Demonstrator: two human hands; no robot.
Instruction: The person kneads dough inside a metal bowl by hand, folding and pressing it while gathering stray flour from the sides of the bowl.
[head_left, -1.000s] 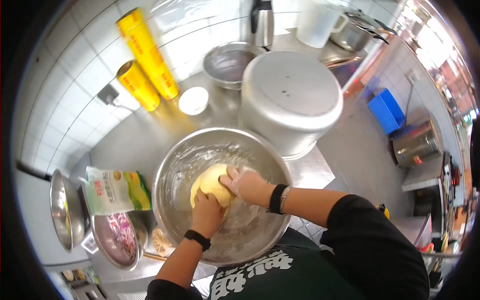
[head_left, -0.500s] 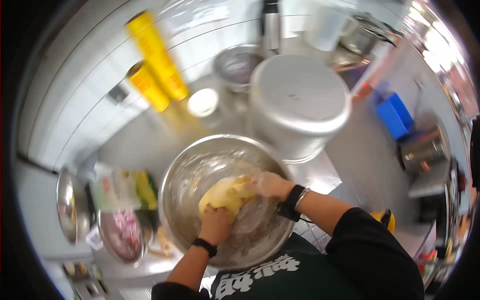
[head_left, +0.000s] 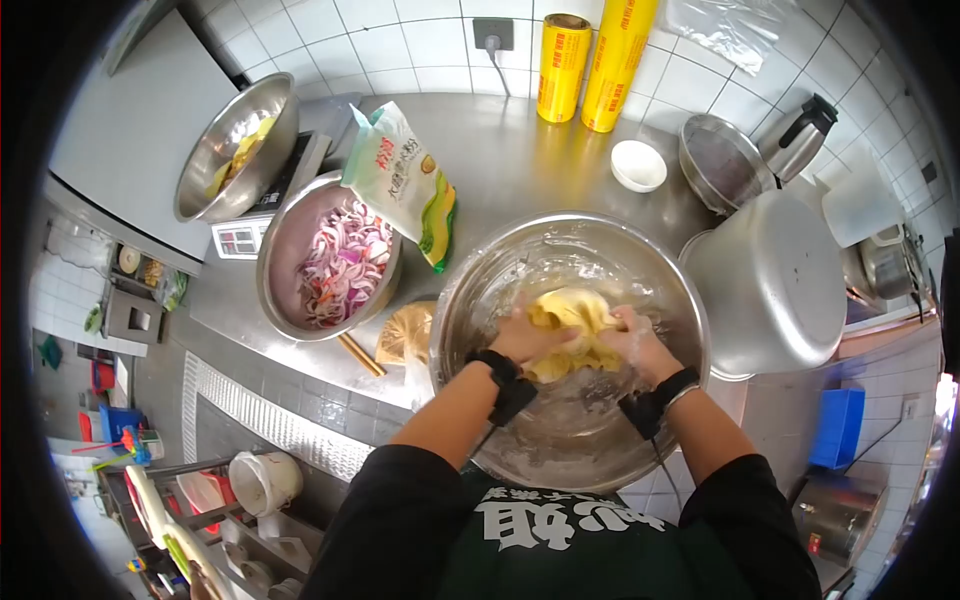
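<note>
Left hand (head_left: 530, 340) and right hand (head_left: 643, 345) grasping soft yellow dough (head_left: 574, 304)
It lies inside a wide, round steel bowl (head_left: 560, 440) on the silvery metal surface (head_left: 510, 170).

Lumpy yellow dough (head_left: 584, 316) in bowl (head_left: 560, 435)

Dough (head_left: 572, 303) is yel., onions (head_left: 347, 262) purple w/ wht, sleeves (head_left: 395, 505) blk.
</note>
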